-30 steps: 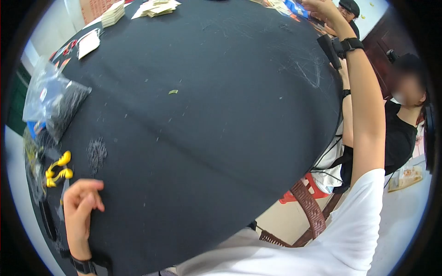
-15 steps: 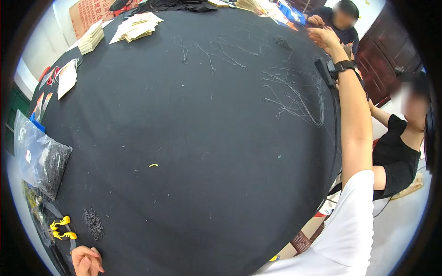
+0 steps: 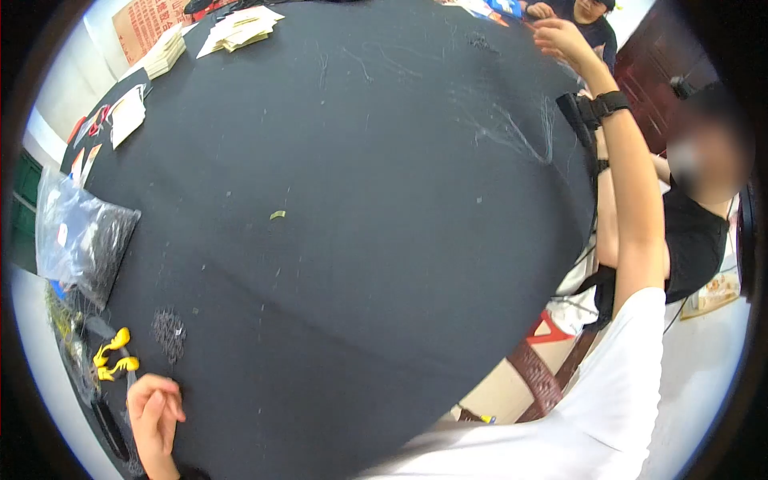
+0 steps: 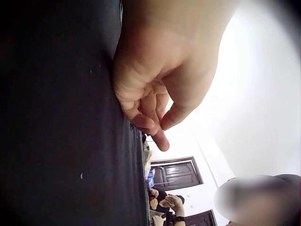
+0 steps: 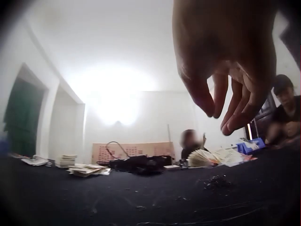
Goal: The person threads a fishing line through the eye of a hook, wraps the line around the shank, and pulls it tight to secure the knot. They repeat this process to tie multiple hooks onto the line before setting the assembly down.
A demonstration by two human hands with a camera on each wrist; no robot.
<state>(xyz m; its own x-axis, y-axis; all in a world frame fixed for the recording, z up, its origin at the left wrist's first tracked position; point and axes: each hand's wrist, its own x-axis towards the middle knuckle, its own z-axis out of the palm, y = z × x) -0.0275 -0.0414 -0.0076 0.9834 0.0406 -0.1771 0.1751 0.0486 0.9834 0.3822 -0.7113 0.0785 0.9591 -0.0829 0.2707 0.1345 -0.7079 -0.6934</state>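
Observation:
My left hand point(image 3: 154, 412) is at the near left of the black table, its fingers loosely bent. In the left wrist view nothing shows between thumb and fingers. Just beyond it lie a small heap of dark, thin, hook-like pieces point(image 3: 170, 332) and a tool with yellow handles point(image 3: 116, 356). My right hand point(image 3: 568, 44) is stretched out over the far right edge. Seen from the right wrist, its fingers point(image 5: 237, 113) hang bent and apart, holding nothing visible. Thin loose strands point(image 3: 540, 148) lie on the cloth nearby, blurred, with a small dark clump point(image 3: 480, 40) farther back.
A clear plastic bag of dark pieces point(image 3: 88, 236) stands at the left edge. Stacks of pale cards point(image 3: 240, 28) and a white packet point(image 3: 128, 116) lie farther back. Two people sit along the right side, one in a black shirt point(image 3: 696, 240) close to my right arm.
The head view tipped forward, then partly back, shifting everything in it. My right arm remains stretched out, and my left hand stays near the dark heap. Nothing was picked up.

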